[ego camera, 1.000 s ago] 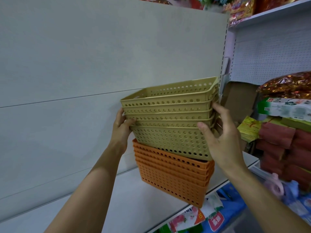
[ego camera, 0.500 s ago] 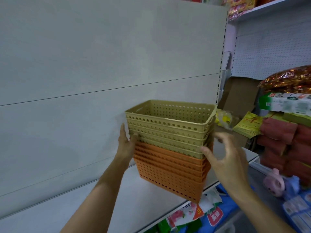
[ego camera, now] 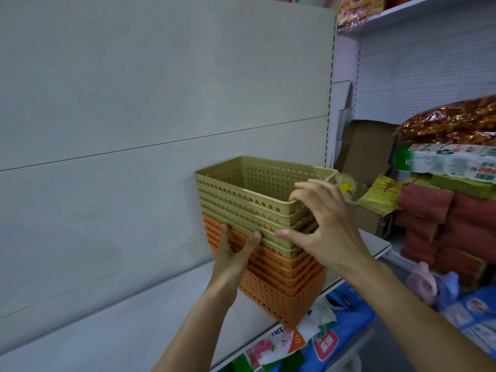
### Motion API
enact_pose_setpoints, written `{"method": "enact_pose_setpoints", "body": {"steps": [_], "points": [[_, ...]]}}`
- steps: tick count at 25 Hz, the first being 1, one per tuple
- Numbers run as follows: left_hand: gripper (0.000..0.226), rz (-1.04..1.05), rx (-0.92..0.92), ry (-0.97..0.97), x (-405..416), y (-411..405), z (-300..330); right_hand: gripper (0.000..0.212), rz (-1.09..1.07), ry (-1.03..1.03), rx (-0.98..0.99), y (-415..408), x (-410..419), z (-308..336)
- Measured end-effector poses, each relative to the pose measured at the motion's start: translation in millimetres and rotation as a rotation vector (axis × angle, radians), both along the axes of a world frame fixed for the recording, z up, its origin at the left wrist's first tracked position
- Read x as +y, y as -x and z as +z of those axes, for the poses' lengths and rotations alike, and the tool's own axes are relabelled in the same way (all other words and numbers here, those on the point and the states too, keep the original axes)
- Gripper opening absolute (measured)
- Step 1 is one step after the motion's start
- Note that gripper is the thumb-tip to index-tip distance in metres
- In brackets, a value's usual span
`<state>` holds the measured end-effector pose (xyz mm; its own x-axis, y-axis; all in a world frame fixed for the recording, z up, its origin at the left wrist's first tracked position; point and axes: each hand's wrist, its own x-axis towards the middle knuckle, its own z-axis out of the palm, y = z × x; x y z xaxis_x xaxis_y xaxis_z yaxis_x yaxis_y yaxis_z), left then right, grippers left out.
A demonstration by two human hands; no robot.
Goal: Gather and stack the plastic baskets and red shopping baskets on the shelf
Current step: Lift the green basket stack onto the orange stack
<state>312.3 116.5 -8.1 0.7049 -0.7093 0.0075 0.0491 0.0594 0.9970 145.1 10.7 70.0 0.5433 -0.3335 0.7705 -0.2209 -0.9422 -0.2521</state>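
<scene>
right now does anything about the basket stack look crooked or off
Yes: the tan baskets sit slightly twisted on the orange baskets, and that stack's near corner overhangs the shelf edge.

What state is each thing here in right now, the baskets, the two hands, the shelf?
Tan baskets: nested together, sitting on top of the orange stack.
Orange baskets: nested, standing on the shelf.
Left hand: fingers spread, pressed against the stack's near side.
Right hand: open, fingers at the tan baskets' corner, not clearly gripping.
Shelf: bearing the stack near its front edge.
</scene>
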Motion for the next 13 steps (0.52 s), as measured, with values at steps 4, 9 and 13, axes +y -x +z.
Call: {"method": "enact_pose_setpoints", "body": {"steps": [4,9,13], "points": [[0.111,-0.087,-0.004,0.007,-38,17,8,0.054,-0.090,0.015,-0.029,7,-22,-3],[0.094,-0.112,0.010,-0.013,-95,33,21,0.056,-0.172,-0.043,0.031,14,-70,-1],[0.079,-0.081,0.001,-0.098,-131,40,33,0.064,-0.190,-0.094,0.063,17,-97,-1]]}}
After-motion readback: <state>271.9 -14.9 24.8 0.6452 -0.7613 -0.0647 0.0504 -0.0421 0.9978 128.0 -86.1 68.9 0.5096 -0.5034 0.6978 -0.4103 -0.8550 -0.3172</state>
